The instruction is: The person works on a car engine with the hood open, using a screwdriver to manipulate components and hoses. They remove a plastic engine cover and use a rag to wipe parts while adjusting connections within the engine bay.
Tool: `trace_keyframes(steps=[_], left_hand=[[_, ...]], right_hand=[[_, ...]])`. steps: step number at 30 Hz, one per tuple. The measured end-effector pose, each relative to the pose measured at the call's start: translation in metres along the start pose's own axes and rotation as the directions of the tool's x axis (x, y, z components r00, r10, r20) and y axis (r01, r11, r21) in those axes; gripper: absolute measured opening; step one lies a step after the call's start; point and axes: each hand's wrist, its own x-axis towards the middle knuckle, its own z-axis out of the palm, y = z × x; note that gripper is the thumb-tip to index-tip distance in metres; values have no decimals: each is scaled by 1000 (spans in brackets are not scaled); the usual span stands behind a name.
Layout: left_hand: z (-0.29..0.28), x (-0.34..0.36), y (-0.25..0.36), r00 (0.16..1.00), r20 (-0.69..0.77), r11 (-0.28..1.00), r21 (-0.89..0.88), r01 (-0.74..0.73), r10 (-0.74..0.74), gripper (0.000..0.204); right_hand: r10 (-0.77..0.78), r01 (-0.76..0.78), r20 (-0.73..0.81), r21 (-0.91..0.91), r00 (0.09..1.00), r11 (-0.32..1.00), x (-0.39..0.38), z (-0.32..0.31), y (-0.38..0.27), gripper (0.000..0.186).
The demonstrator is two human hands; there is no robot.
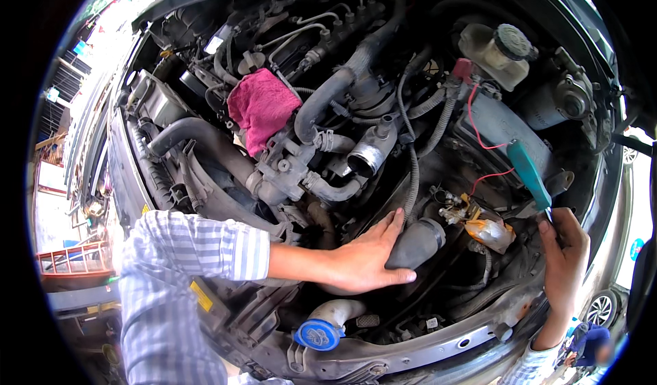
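Note:
My left hand reaches across the engine bay with its fingers stretched out and the thumb apart. It lies against a thick black rubber hose, whose open end points up and right. On the right, my right hand pinches the thin metal shaft of a tool that looks like a screwdriver, its teal handle pointing up and away over the car battery. Beside that hand sits a part wrapped in yellowish plastic. A metal pipe with an open mouth stands beyond my left hand.
A pink cloth lies over engine parts. A blue cap sits near the front crossmember. Thin red wire runs by the battery. A fluid reservoir with a black cap stands at the back right. Another person is outside, lower right.

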Motion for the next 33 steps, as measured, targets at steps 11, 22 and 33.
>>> trace_keyframes(steps=[11,22,33], left_hand=[[12,-45,17,997,-64,996,75,42,-37,106],[27,-32,20,996,-82,989,146,34,-22,99],[34,-22,15,995,-97,973,229,-14,37,100]], right_hand=[[37,-35,26,-74,999,997,-1,0,8,13],[-85,97,84,-163,993,982,0,2,6,9],[-95,105,87,-120,992,987,0,1,5,12]])
